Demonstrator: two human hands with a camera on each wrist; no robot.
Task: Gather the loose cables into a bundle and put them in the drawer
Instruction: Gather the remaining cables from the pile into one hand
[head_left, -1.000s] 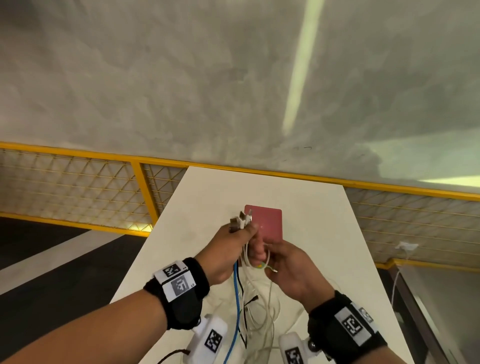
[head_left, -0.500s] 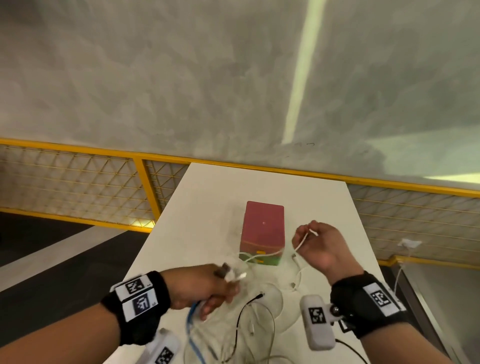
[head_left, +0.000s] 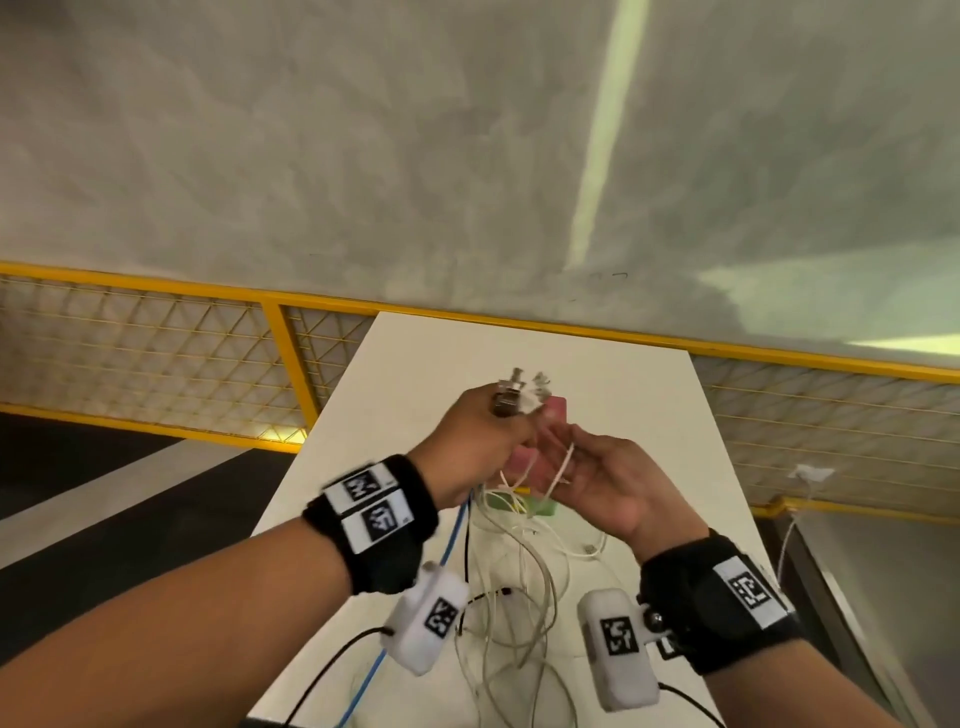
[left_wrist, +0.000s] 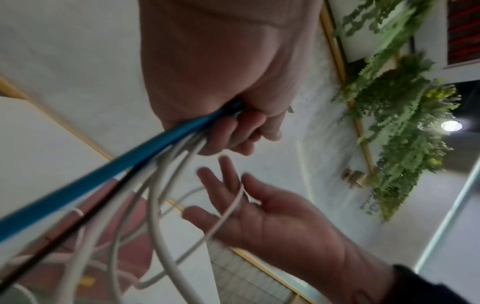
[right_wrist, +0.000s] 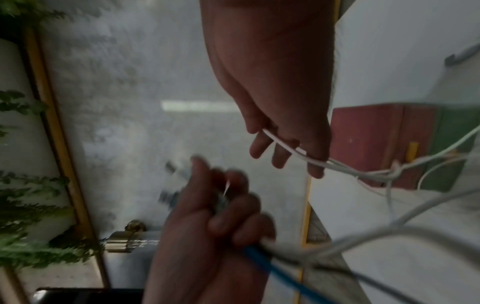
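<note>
My left hand (head_left: 483, 436) is raised over the white table (head_left: 415, 374) and grips a bundle of cables (head_left: 519, 551) near their ends. The plugs (head_left: 519, 392) stick out above the fist. A blue cable (left_wrist: 103, 170), a black one and several white ones hang from the left hand (left_wrist: 233, 139) down to the table. My right hand (head_left: 597, 483) is close beside it, palm turned to it. A thin white cable (right_wrist: 285, 148) runs across the right hand's (right_wrist: 280, 144) nearly straight fingers, pinched at the thumb. Behind both hands stands a small red box (right_wrist: 369, 144) with a green drawer front (right_wrist: 451, 133).
The table is narrow and ends at a yellow mesh railing (head_left: 280, 338) below a grey wall. Loose cable loops (head_left: 519, 634) lie on the table near me. A white plug (head_left: 808, 475) hangs on the railing at the right. Green plants (left_wrist: 402, 123) hang on the wall.
Half a second ago my left hand was low and my right hand pulled a white cable out to the right. Both hands have since risen and come together before the box.
</note>
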